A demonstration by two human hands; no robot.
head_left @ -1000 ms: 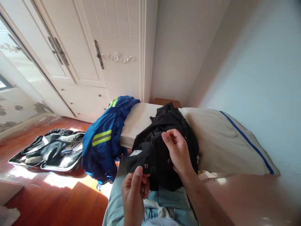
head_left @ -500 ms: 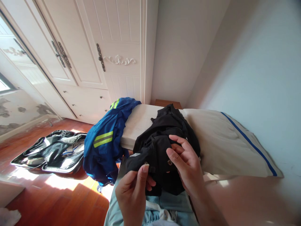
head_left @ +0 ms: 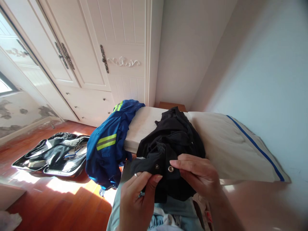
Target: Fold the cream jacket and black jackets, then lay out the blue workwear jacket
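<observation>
A black garment [head_left: 178, 131] lies bunched over the edge of the bed and onto my lap. Two metal snap fasteners show on it, a darker snap [head_left: 157, 166] on the left and a brighter ring-shaped snap [head_left: 170, 168] on the right, a short gap apart. My left hand [head_left: 141, 189] pinches the cloth just below the left snap; a ring is on one finger. My right hand [head_left: 199, 173] pinches the cloth beside the right snap, thumb and forefinger closed at its edge. The cloth between my fingers is partly hidden.
A blue garment with yellow reflective bands [head_left: 108, 141] hangs over the bed edge at left. An open suitcase [head_left: 55, 154] with clothes lies on the wooden floor [head_left: 72, 205]. A beige pillow with a blue stripe [head_left: 231, 144] is at right. A white wardrobe [head_left: 91, 64] stands behind.
My right hand has gone from loosely spread fingers to pinching the cloth by the right snap. My left hand has shifted slightly down and right, leaving the left snap in view.
</observation>
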